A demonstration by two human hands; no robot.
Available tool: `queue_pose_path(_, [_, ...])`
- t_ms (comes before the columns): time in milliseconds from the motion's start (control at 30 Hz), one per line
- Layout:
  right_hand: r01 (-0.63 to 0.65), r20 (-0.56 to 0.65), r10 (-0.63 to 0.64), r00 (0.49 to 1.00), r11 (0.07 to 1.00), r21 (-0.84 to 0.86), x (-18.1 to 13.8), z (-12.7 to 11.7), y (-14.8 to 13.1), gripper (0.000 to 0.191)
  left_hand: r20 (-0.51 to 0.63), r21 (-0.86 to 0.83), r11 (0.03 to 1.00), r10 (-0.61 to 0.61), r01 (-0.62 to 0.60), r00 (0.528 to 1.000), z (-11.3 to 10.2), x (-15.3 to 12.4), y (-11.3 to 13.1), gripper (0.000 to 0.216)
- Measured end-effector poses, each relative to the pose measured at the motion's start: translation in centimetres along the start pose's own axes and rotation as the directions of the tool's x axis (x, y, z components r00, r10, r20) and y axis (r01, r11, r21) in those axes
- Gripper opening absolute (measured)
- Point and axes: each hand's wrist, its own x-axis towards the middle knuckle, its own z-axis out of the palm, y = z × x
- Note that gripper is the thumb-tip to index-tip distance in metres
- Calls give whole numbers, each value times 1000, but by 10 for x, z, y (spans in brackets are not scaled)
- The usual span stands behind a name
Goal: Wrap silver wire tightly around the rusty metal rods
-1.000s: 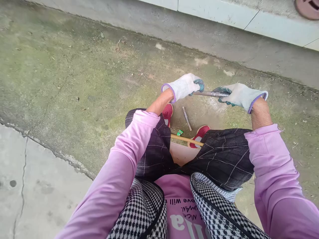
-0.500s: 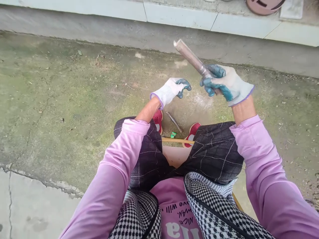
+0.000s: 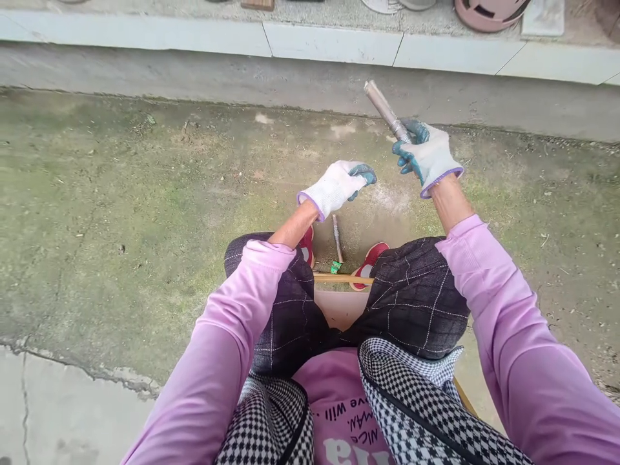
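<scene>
My right hand (image 3: 426,155), in a white glove with blue-green coated fingers, is closed round a greyish-brown metal pipe (image 3: 386,110). The pipe tilts up to the left, and its far end is pale and looks uneven. To the left, my left hand (image 3: 341,184), gloved the same way, hovers over the ground with loosely bent fingers and nothing visible in them. Below it, between my shoes, a thinner metal rod (image 3: 338,239) lies on the concrete. Its near end meets a small green wrapper (image 3: 336,267).
Pale powder (image 3: 391,199) dusts the mossy concrete ground (image 3: 159,206) below my hands. Ahead runs a raised ledge (image 3: 334,44) with white tiles. On it stand a pink basket-like container (image 3: 489,16) and a white slab (image 3: 543,18). My red shoe (image 3: 368,265) is near the rod.
The view has tilted up slightly. My right hand has drawn in a little with the pipe, which points more steeply. The rod on the ground has turned and now touches the green wrapper.
</scene>
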Motion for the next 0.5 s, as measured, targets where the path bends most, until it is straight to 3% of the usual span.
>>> queue_pose_path(67, [52, 34, -44, 998, 963, -264, 3, -2, 1, 55, 48, 43, 999, 1, -3, 999, -7, -1, -2, 7])
queue_pose_path(133, [111, 116, -58, 992, 840, -531, 2, -5, -1, 54, 111, 79, 997, 6, -15, 994, -18, -1, -6, 4])
queue_pose_path(200, [173, 225, -18, 974, 698, -695, -3, -6, -3, 50, 119, 107, 994, 6, -19, 993, -30, -1, -11, 8])
queue_pose_path(267, [190, 329, 83, 941, 675, -713, -10, -6, -3, 49, 69, 133, 991, 0, -9, 998, -41, 0, -19, 9])
queue_pose_path(367, [122, 450, 227, 864, 772, -623, -22, -3, -3, 47, -34, 151, 988, -18, 23, 999, -53, 2, -28, 8])
queue_pose_path(500, [-11, 538, 282, 794, 892, -452, -41, -7, -14, 36, -93, 100, 995, -22, 31, 995, -59, 2, -29, 11])
